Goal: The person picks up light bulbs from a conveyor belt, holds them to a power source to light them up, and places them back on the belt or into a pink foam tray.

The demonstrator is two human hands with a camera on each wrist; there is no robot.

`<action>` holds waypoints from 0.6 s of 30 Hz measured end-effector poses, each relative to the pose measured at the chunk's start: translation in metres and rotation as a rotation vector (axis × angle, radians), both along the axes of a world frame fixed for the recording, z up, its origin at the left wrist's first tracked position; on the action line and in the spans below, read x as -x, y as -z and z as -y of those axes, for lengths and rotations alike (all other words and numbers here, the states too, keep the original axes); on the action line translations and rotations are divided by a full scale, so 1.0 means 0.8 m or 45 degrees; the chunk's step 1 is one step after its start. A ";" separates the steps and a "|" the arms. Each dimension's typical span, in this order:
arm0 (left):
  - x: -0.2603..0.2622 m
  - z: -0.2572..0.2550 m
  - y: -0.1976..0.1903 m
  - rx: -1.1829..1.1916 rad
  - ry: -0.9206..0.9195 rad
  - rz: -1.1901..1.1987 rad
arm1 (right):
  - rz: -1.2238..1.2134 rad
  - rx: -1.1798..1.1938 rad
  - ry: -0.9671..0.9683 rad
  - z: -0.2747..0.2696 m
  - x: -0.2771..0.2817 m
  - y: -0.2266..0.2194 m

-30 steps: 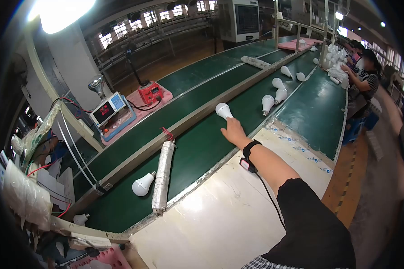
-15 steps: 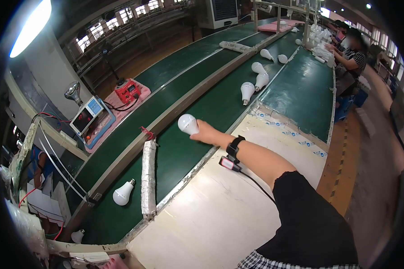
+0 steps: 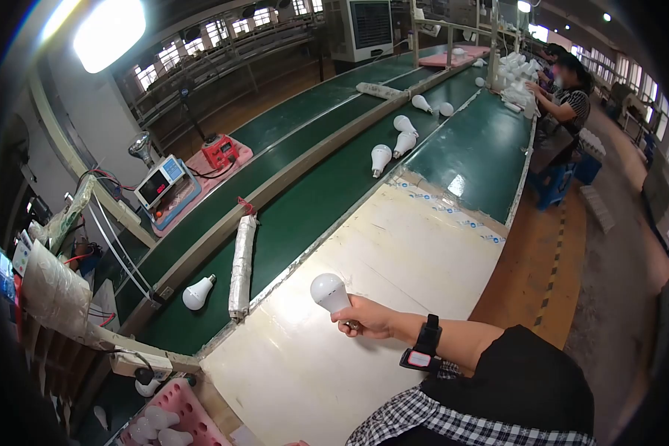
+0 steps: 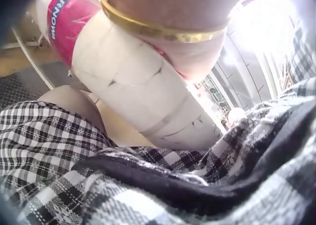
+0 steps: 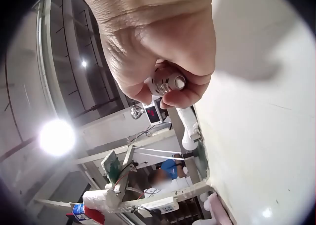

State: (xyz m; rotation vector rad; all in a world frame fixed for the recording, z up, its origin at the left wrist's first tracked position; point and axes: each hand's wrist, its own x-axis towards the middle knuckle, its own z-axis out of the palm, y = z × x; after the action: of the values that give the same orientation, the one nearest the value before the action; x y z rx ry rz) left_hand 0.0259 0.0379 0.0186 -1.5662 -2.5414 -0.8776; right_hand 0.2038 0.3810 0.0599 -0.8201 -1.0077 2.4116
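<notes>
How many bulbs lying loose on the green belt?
6: one white bulb beside the wrapped roll, three clustered mid-belt, two farther up. More may be hidden.

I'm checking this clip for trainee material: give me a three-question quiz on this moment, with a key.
1. True or false: the right hand grips a white LED bulb above the pale worktable.
2. Which end of that bulb points up in the head view? A. the dome B. the screw base
3. Fill in: a lone bulb lies on the green ____ beside the foil-wrapped bar.

Key:
1. True.
2. A; in the right wrist view the metal screw base sticks out past the curled fingers.
3. Conveyor belt.
</notes>
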 end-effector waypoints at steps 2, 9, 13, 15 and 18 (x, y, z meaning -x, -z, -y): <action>0.002 0.002 0.007 -0.053 0.022 -0.041 | -0.032 -0.045 0.047 0.010 -0.003 -0.001; 0.002 0.004 0.009 -0.083 -0.001 -0.014 | -0.010 -0.158 0.022 0.028 -0.002 -0.014; 0.000 0.003 0.004 -0.086 -0.019 -0.010 | -0.008 -0.182 0.031 0.036 0.002 -0.021; -0.001 0.003 0.002 -0.097 -0.022 -0.006 | 0.004 -0.212 0.023 0.038 0.003 -0.020; -0.002 0.001 0.000 -0.095 -0.050 -0.030 | 0.020 -0.201 0.029 0.038 0.006 -0.017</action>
State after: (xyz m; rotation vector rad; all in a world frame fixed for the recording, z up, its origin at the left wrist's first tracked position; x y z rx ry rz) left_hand 0.0276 0.0369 0.0186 -1.4922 -2.4831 -0.9325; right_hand 0.1989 0.3502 0.0733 -0.7915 -1.1718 2.2755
